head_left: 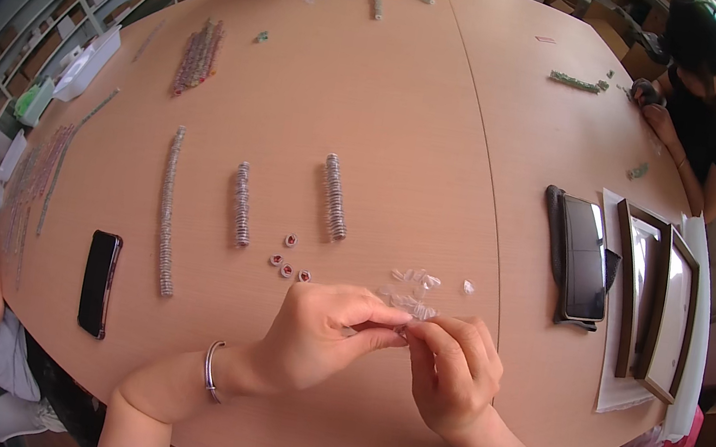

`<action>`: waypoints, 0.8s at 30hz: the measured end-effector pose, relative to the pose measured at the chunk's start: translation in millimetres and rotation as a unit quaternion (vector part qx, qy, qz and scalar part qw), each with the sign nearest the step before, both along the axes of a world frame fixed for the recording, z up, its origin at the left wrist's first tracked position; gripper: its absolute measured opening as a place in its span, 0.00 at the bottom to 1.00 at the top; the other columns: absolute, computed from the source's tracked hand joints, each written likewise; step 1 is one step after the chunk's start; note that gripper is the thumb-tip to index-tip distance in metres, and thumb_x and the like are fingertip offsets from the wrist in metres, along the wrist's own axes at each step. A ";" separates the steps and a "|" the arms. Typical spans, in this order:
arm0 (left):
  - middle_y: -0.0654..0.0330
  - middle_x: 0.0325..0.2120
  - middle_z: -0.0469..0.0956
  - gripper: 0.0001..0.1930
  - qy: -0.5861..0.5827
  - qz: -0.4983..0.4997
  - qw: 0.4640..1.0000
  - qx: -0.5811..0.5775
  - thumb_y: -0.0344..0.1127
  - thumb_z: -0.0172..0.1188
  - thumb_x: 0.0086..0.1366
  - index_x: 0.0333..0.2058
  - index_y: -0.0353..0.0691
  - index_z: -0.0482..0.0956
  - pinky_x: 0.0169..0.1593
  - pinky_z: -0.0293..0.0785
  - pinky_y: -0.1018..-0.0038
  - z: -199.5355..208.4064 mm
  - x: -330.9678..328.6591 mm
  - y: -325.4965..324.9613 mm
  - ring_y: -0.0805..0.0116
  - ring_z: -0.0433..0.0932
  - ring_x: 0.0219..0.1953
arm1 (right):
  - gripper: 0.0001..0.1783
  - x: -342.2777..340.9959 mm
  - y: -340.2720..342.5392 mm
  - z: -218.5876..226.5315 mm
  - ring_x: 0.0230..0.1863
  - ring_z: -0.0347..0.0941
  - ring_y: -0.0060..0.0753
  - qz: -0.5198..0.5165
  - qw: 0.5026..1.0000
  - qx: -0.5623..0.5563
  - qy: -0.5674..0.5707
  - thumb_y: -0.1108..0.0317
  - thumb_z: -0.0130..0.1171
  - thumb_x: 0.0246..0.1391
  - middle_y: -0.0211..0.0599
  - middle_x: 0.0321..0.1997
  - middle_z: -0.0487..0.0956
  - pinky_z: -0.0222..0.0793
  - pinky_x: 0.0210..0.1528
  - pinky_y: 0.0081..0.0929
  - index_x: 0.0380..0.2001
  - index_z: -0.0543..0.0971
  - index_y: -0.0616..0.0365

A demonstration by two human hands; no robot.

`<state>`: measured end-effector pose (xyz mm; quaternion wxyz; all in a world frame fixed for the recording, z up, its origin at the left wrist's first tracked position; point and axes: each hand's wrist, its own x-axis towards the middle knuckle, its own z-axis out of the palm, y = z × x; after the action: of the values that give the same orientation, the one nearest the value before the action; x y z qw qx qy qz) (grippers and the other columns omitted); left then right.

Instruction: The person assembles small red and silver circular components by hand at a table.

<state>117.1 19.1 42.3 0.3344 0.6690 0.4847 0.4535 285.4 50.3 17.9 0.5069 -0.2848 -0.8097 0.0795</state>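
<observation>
My left hand (pixel 321 325) and my right hand (pixel 454 370) meet fingertip to fingertip over the near part of the table. Both are closed in a pinch on something tiny, mostly hidden by the fingers. Just beyond them lies a loose cluster of small transparent pieces (pixel 417 279), with one piece (pixel 469 287) off to the right. Left of these are several small round pieces (pixel 286 270) with red centres. Farther back, two short stacks of thin rings, one on the right (pixel 335 197) and one in the middle (pixel 243 205), lie beside a longer stack (pixel 171 211).
A dark phone (pixel 98 284) lies at left; a larger phone (pixel 584 259) rests on dark cloth at right, near brown frames (pixel 656 304). Bundled coloured strands (pixel 198 58) lie far left. Several other people sit around the wooden table (pixel 412 120), two with hands at small pieces.
</observation>
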 end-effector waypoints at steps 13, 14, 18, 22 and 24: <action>0.52 0.33 0.81 0.09 -0.112 -0.034 0.992 -0.040 0.16 0.63 0.54 0.35 0.29 0.79 0.39 0.80 0.76 -1.6 4.2 -2.2 0.67 0.81 0.36 | 0.16 3.1 -2.4 7.3 0.28 0.67 0.38 0.046 0.996 -0.060 -0.058 0.84 0.61 0.40 0.40 0.32 0.71 0.65 0.29 0.30 0.35 0.71 0.66; 0.52 0.34 0.80 0.09 -0.176 -0.030 0.978 -0.109 0.16 0.62 0.54 0.35 0.29 0.78 0.42 0.80 0.75 -0.3 4.8 -2.7 0.66 0.81 0.38 | 0.16 3.2 -2.7 7.3 0.28 0.67 0.38 0.045 0.996 -0.060 -0.058 0.84 0.61 0.40 0.40 0.32 0.71 0.65 0.29 0.30 0.35 0.71 0.66; 0.53 0.36 0.80 0.08 -0.306 -0.062 0.927 -0.207 0.17 0.61 0.56 0.36 0.29 0.77 0.47 0.80 0.73 -1.9 0.5 0.6 0.69 0.80 0.39 | 0.15 2.7 -3.9 6.6 0.27 0.66 0.38 0.060 0.995 -0.067 -0.039 0.85 0.61 0.41 0.39 0.31 0.71 0.65 0.28 0.31 0.34 0.71 0.65; 0.53 0.36 0.80 0.08 -0.315 -0.081 0.921 -0.212 0.17 0.63 0.55 0.34 0.30 0.76 0.46 0.80 0.72 -4.8 -4.5 3.3 0.68 0.80 0.39 | 0.16 3.3 -5.4 5.6 0.27 0.67 0.37 0.087 0.995 -0.055 -0.020 0.85 0.62 0.41 0.40 0.30 0.72 0.65 0.27 0.31 0.36 0.71 0.66; 0.53 0.35 0.80 0.09 -0.366 -0.077 0.895 -0.245 0.17 0.64 0.54 0.34 0.30 0.77 0.46 0.80 0.72 -4.9 -6.2 4.0 0.69 0.80 0.39 | 0.16 3.1 -7.1 6.7 0.26 0.67 0.37 0.081 0.995 -0.049 -0.012 0.84 0.63 0.40 0.40 0.30 0.72 0.65 0.26 0.30 0.36 0.72 0.65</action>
<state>110.8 23.1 37.4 0.6753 0.3881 0.3704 0.5061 288.4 43.2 24.5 0.4741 -0.2437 -0.8314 0.1568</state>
